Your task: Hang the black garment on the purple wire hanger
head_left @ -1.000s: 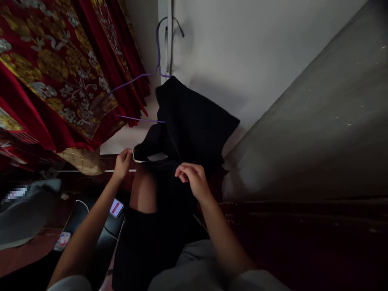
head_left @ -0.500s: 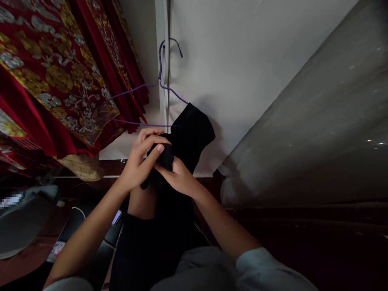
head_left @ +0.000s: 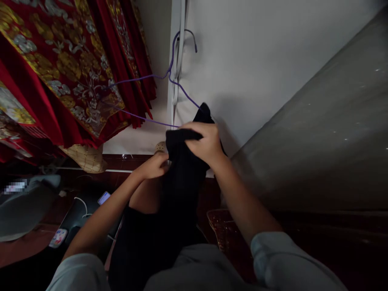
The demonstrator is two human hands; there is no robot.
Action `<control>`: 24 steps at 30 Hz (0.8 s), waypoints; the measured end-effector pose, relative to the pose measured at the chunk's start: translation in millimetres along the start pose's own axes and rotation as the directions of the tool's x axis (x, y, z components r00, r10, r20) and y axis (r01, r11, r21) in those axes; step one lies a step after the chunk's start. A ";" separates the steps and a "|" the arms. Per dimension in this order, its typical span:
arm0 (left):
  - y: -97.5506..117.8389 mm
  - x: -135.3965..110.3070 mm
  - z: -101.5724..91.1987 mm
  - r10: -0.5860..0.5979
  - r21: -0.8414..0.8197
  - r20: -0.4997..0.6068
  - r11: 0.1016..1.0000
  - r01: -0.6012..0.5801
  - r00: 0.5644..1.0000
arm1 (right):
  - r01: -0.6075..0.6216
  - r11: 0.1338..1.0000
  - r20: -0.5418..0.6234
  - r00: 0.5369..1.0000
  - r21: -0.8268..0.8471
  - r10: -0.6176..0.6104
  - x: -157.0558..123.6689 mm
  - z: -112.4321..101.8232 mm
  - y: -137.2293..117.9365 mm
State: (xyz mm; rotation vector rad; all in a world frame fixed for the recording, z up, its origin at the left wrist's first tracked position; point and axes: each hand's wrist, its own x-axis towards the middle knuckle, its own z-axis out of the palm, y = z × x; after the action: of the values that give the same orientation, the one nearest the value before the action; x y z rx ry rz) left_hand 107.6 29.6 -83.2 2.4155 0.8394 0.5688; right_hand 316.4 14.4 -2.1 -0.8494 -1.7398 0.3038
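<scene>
A black cloth garment [head_left: 184, 173] hangs in front of me, its exact kind unclear in the dim light. The purple wire hanger [head_left: 188, 96] has its right arm tucked into the garment's upper end, while the left arm is bare. My right hand [head_left: 207, 139] grips a folded upper part of the black cloth, just below the hanger's bottom bar. Lower and to the left, my left hand [head_left: 155, 165] has its fingers closed at the garment's left edge, slightly blurred. The hanger's hook stands upright against the pale wall strip.
Red cloth with gold and silver embroidery [head_left: 69, 60] hangs at upper left. A grey sheet [head_left: 318, 133] slants down the right side. A lit phone [head_left: 104, 198] lies on a dark seat at lower left, near a white cable [head_left: 83, 205]. Behind my left hand is a beige shoe with holes [head_left: 160, 146].
My hands have moved apart from bunched cloth between them. The right hand rose to the right and holds the upper fold; the left dropped to the cloth's left edge.
</scene>
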 end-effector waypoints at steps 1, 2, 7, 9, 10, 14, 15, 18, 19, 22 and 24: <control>-3.2 -2.9 0.7 -0.029 -0.016 -0.002 0.999 0.029 1.000 | -0.033 0.999 -0.042 0.999 0.024 0.034 7.6 7.3 10.1; -6.9 -6.4 0.6 -0.048 -0.029 -0.013 0.998 0.048 0.999 | -0.078 0.996 -0.053 0.995 0.052 0.080 14.5 15.3 20.7; -30.6 -31.4 -15.3 -0.247 0.112 -0.047 0.962 0.251 0.968 | -0.365 0.929 0.116 0.927 0.056 0.357 27.5 43.4 74.2; -40.0 -44.2 -25.8 -0.359 0.213 -0.045 0.908 0.360 0.932 | -0.413 0.911 0.042 0.910 -0.002 0.413 22.2 38.1 90.3; -43.6 -50.7 -30.9 -0.400 0.249 -0.040 0.884 0.397 0.916 | -0.410 0.911 -0.019 0.912 -0.031 0.410 18.4 31.4 95.9; -42.5 -70.5 -49.9 -0.449 0.262 0.038 0.867 0.425 0.893 | -0.365 0.917 -0.153 0.927 -0.161 0.342 7.9 -8.7 99.0; -37.8 -72.4 -55.7 -0.445 0.285 0.030 0.862 0.419 0.895 | -0.365 0.910 -0.151 0.928 -0.195 0.340 8.0 -18.6 95.7; -18.0 -68.7 -78.6 -0.387 0.449 -0.156 0.792 0.414 0.909 | -0.408 0.872 -0.156 0.912 -0.272 0.379 12.5 -41.7 83.7; -11.0 -64.3 -87.6 -0.338 0.480 -0.252 0.770 0.420 0.907 | -0.424 0.860 -0.164 0.905 -0.284 0.392 14.3 -46.8 80.5; 6.6 -42.4 -112.0 -0.149 0.394 -0.496 0.839 0.375 0.855 | -0.451 0.849 -0.164 0.892 -0.274 0.421 15.1 -53.0 75.7; 15.7 -21.1 -121.5 -0.049 0.296 -0.583 0.917 0.268 0.811 | -0.450 0.863 -0.138 0.893 -0.231 0.429 10.6 -48.7 74.9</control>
State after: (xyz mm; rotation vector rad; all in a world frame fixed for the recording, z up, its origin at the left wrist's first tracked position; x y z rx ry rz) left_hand 34.5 45.2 16.1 2.4821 1.5050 1.1911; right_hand 388.7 64.3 -21.7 -1.4381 -1.5121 0.3419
